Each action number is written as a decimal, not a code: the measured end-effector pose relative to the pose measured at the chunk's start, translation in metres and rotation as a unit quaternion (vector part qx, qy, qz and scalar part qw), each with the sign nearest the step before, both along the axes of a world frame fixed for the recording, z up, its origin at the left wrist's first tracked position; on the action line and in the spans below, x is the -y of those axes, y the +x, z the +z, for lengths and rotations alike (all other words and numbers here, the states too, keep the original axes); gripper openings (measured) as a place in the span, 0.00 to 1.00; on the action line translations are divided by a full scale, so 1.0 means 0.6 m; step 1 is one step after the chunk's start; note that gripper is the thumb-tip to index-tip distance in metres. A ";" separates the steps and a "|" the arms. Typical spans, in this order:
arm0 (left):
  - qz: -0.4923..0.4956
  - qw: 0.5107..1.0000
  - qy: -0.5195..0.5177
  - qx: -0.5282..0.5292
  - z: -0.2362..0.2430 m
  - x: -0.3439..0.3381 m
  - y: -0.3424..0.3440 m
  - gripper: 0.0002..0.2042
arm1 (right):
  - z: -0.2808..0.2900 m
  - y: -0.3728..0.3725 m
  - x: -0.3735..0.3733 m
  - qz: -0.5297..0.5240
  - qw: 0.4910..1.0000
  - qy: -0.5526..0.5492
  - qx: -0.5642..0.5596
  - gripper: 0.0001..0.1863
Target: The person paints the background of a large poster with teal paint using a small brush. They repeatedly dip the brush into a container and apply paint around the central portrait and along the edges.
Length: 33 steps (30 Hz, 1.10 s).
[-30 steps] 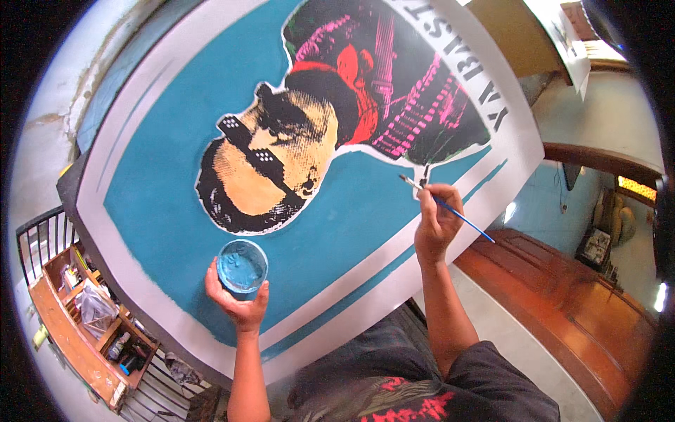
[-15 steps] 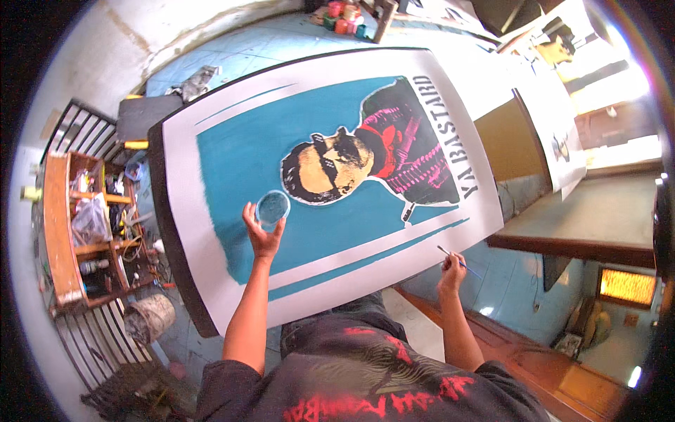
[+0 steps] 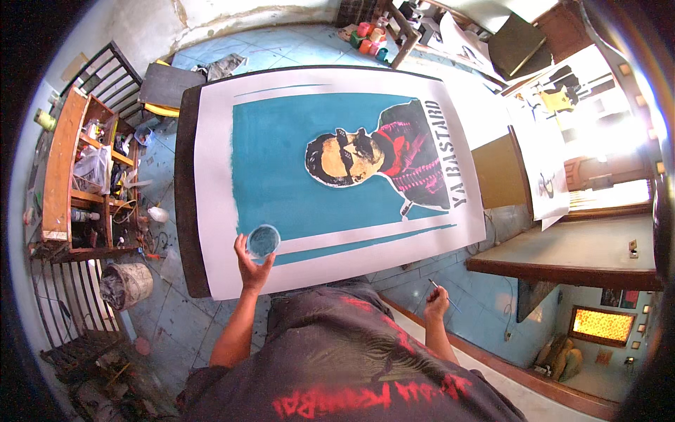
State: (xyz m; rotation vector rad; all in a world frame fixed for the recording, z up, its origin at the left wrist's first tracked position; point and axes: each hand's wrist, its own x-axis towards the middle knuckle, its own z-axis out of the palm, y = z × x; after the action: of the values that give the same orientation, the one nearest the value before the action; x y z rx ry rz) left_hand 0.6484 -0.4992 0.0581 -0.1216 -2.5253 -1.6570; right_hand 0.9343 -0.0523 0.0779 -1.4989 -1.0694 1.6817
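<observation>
My left hand (image 3: 253,271) grips a round clear cup (image 3: 263,241) of teal paint by its sides, above the lower left corner of a large painting. Between the fingers of my right hand (image 3: 436,304) is a thin paintbrush (image 3: 455,307) with a blue handle, held off the painting's near edge on the right. The painting (image 3: 274,155) lies before me on a dark-edged board, its portrait turned sideways with the head toward the left. Flat teal fills the background around the figure, with white margins, teal stripes and dark lettering along the right side.
An orange wooden shelf (image 3: 63,169) full of clutter stands at the left, with a stained bucket (image 3: 126,286) nearer me. Several colourful paint pots (image 3: 370,39) sit on the blue tiled floor at the back. A brown-edged table (image 3: 562,239) stands at the right.
Both hands have drawn back toward my body, the left with the cup and the right with the paintbrush. My view has shifted, so the painting appears smaller and less tilted.
</observation>
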 end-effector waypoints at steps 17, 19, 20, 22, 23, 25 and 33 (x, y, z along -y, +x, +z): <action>0.081 0.994 -0.055 0.049 0.026 -0.168 0.062 0.46 | -0.038 -0.045 -0.216 0.055 0.995 -0.068 -0.047 0.04; 0.093 0.991 -0.071 0.066 0.034 -0.202 0.068 0.46 | -0.032 -0.057 -0.251 0.067 0.995 -0.066 -0.046 0.04; 0.094 0.990 -0.080 0.068 0.037 -0.213 0.072 0.47 | -0.030 -0.063 -0.264 0.057 0.995 -0.074 -0.041 0.04; 0.097 0.989 -0.092 0.068 0.037 -0.236 0.079 0.47 | -0.029 -0.077 -0.292 0.040 0.995 -0.086 -0.034 0.05; 0.100 0.989 -0.097 0.056 0.032 -0.243 0.083 0.46 | -0.026 -0.080 -0.304 0.048 0.994 -0.089 -0.036 0.05; 0.104 0.991 -0.075 0.043 0.025 -0.262 0.093 0.45 | -0.023 -0.086 -0.327 0.063 0.993 -0.092 -0.040 0.05; 0.149 0.985 -0.069 0.057 0.018 -0.312 0.126 0.44 | -0.010 -0.114 -0.404 0.110 0.992 -0.069 -0.005 0.05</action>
State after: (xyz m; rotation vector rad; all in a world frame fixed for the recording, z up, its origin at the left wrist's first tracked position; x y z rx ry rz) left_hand 0.7238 -0.3121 0.0687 0.3317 -2.5820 -1.4116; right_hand 0.8659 0.1898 0.0717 -1.5009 -1.1696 1.9463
